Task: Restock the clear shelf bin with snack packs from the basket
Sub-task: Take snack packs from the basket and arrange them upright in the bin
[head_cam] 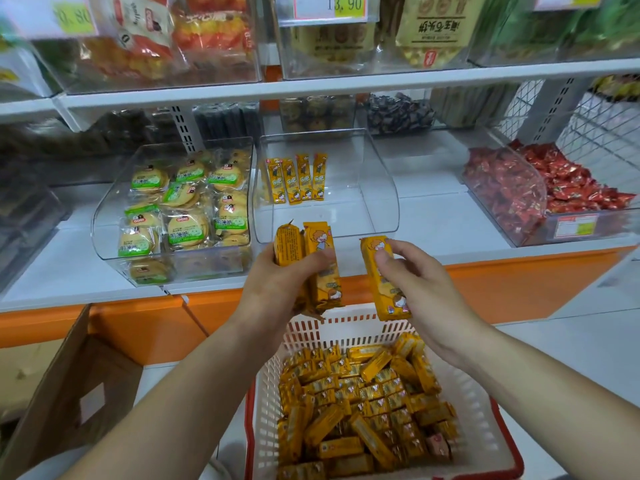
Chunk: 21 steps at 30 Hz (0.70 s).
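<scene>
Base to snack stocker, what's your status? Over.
Left hand grips a few yellow packs, right hand grips one. Clear bin holds four. Nothing blocking the bin.

- Price tag point(341, 5), front of upper bin point(346, 69): "13.90", dark digits on yellow with a red border.
- Tan pouch point(437, 29), top shelf: a row of large Chinese characters, too unsharp to read surely.
- Snack packs point(298, 180) standing in the shelf bin point(377, 188): two bold Chinese characters each, too small to read.
- Cookie packs point(188, 230): white Chinese characters on green bands.
- Left tag point(72, 17): digits blurred.
- Label point(576, 226) on the candy bin point(519, 233): unreadable.
</scene>
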Available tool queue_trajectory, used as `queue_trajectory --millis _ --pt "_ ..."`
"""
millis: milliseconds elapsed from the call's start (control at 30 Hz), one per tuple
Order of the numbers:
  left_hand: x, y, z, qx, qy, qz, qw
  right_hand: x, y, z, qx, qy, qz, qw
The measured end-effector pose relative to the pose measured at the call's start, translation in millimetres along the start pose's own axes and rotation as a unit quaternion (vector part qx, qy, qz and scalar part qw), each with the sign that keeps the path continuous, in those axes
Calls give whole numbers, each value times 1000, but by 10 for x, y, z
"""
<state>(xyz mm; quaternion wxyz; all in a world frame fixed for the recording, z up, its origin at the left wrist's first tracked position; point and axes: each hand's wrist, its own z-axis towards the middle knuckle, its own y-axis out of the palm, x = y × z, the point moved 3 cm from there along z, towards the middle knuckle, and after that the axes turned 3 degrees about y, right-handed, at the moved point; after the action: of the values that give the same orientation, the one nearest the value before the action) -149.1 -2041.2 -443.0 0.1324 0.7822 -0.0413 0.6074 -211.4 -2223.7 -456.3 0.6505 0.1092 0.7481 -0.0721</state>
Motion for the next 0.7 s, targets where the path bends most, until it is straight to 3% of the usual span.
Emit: queue_trajectory --millis 167,367,700 --pt "280 -180 202 28 65 26 997 -351 19 317 13 -59 -39 997" --pt "505 -531 452 73 120 68 988 -732 276 1365 52 -150 -132 978" --pt "420 -747 776 106 109 76 985 -239 341 3149 140 -77 -286 945"
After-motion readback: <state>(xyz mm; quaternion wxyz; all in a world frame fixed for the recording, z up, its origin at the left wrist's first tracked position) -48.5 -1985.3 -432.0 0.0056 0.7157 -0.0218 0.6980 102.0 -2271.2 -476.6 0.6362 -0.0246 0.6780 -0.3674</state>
